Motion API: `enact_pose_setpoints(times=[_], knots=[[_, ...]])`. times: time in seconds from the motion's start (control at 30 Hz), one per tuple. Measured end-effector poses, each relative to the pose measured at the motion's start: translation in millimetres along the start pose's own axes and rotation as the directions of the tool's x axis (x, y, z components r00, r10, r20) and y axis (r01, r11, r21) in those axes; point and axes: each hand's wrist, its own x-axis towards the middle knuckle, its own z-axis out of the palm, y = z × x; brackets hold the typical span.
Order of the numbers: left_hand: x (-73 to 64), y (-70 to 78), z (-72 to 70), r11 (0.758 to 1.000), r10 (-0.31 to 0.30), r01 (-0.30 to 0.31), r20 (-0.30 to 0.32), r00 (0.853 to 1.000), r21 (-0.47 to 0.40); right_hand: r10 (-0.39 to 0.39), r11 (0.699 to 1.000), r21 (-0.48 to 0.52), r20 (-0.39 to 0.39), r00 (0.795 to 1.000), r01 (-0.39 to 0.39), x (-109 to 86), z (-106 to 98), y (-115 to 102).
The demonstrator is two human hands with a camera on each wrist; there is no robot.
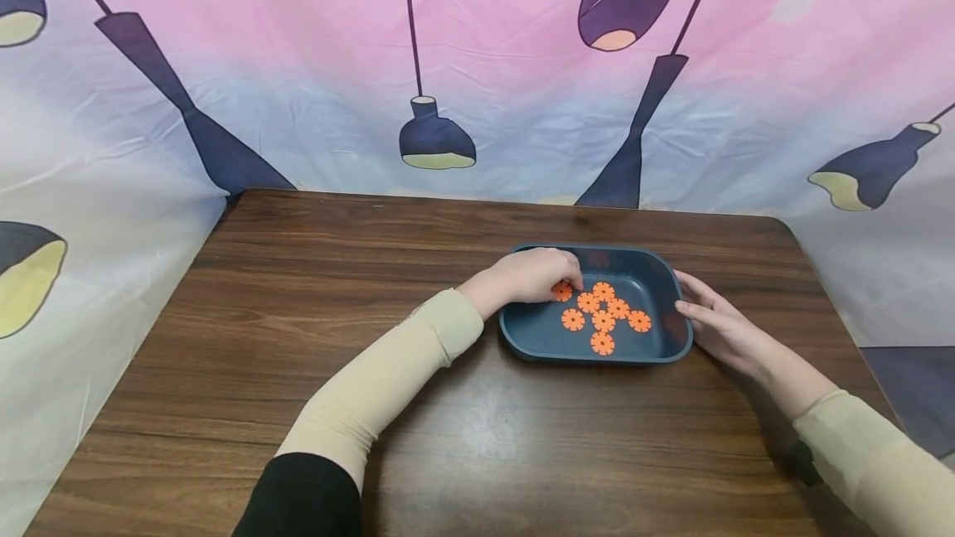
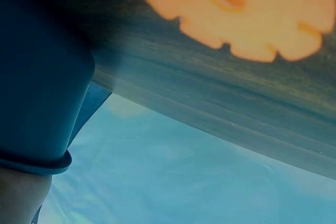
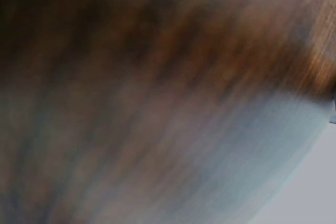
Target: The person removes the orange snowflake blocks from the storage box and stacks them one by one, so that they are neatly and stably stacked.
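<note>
A dark blue oval-ended tray (image 1: pixel 597 358) stands on the wooden table. Several flat orange notched discs (image 1: pixel 603 321) lie in it, some touching. My left hand (image 1: pixel 533 274) reaches over the tray's left end, its fingers bent down beside an orange disc (image 1: pixel 562 292); whether they pinch anything is hidden. The left wrist view shows a notched disc (image 2: pixel 252 14) with a centre hole, very close, and no fingertips of that hand. At the right end my right hand (image 1: pixel 719 317) grips the tray's rim, thumb over the edge. The right wrist view is blurred and shows no hand.
Brown wooden table (image 1: pixel 336 272) surface lies around the tray, widest to its left and front. A printed cloth (image 1: pixel 313 65) with lamp drawings hangs behind the table and along both sides.
</note>
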Motion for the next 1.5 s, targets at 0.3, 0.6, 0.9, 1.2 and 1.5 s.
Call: enact_pose_setpoints(times=[0.3, 0.6, 0.9, 1.2, 1.5], knots=[[-1.2, 3.6, -1.8, 1.000, -0.011, 0.010, 0.022, 1.000, 0.014, 0.000, 1.000, 0.002, -0.002, 1.000, 0.000, -0.2, -0.2, -0.8], [0.6, 2.2, -1.9, 0.999, -0.016, 0.015, 0.028, 0.999, 0.031, 0.006, 1.000, 0.005, -0.005, 1.000, -0.006, 0.3, 0.0, -2.0], [0.5, -0.3, -3.0, 0.999, 0.002, -0.003, 0.024, 1.000, 0.045, 0.007, 1.000, -0.008, -0.017, 1.000, -0.007, 3.1, 1.8, -2.6], [-0.4, 0.0, -5.9, 1.000, 0.015, -0.015, -0.005, 1.000, 0.022, 0.012, 1.000, -0.014, -0.017, 1.000, -0.012, 1.3, 1.5, -2.3], [-10.4, 1.7, -19.5, 0.995, -0.018, 0.014, -0.035, 0.999, -0.097, 0.042, 0.999, -0.029, -0.040, 0.998, -0.043, -0.1, 1.6, -2.1]])
